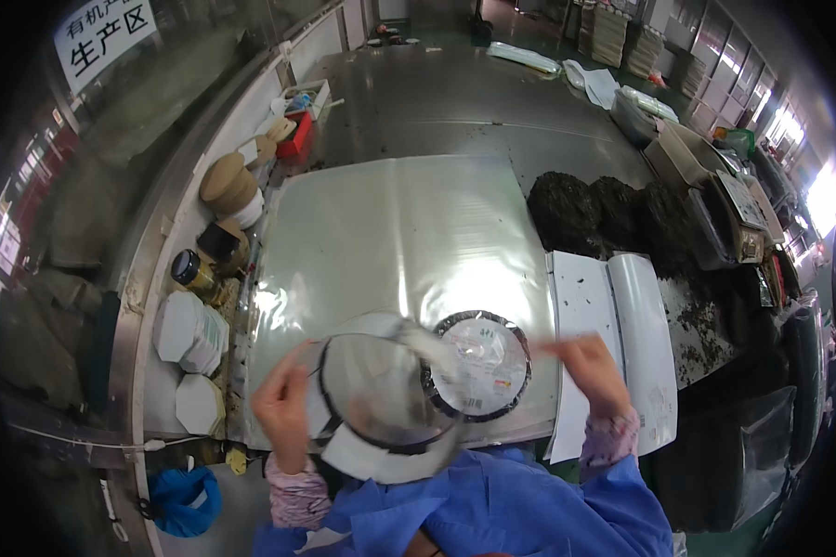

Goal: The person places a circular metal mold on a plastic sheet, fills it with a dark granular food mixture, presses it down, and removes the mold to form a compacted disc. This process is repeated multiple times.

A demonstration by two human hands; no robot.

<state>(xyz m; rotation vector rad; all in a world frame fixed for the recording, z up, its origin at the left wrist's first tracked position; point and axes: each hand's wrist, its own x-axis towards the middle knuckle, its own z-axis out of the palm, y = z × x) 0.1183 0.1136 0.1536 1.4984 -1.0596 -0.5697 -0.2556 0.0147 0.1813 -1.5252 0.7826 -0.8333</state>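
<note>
My left hand [285,404] grips the left edge of a round, see-through piece with a dark rim [383,390], which is blurred by movement. Pale sheets show under and around it. Overlapping its right side is a round flat pack [488,365] with a dark rim, clear wrapping and a printed paper face. Just right of that pack is my right hand [595,372], its fingers reaching left, apart from the rim. Blur hides whether anything thin is between them. A large clear plastic sheet [390,230] lies beneath it all on the metal table.
Dark dried clumps, seemingly seaweed [564,209], lie at the right, beyond white printed sheets [585,334]. Plastic bins [686,150] stand behind them. Along the left ledge are stacked octagonal cards [188,331], a lidded jar [195,271], round brown discs [226,181] and a red box [295,138].
</note>
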